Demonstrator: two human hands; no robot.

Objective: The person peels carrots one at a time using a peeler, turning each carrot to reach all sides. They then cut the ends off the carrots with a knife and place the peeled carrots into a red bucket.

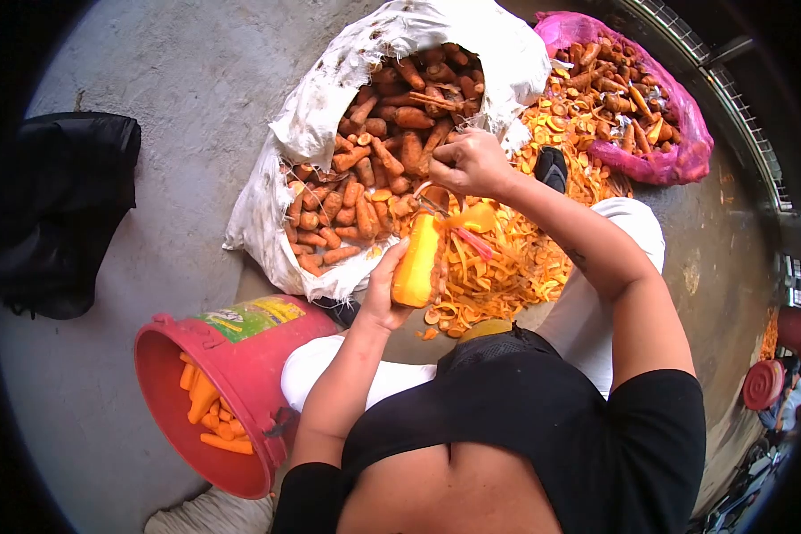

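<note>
A thick carrot [414, 271], bright orange where the skin is off and darker along its right side, is gripped in my left hand [386, 289]. My right hand [474, 163] is closed just above the carrot's far end. It holds what looks like a peeler [432, 194], mostly hidden by the fingers. Below and right of the carrot lies a heap of carrot peelings [498, 283], with a pinkish-red strip [473, 242] on it. Unpeeled carrots [409, 116] fill the open white sack [303, 133] in front of me.
A red bucket [156, 392] lies tipped on my left, with peeled carrots [214, 414] inside. A pink mesh sack [676, 165] of carrots stands at the back right. A black bag or cloth [62, 205] is on the floor at far left. A person [790, 405] is at far right.
</note>
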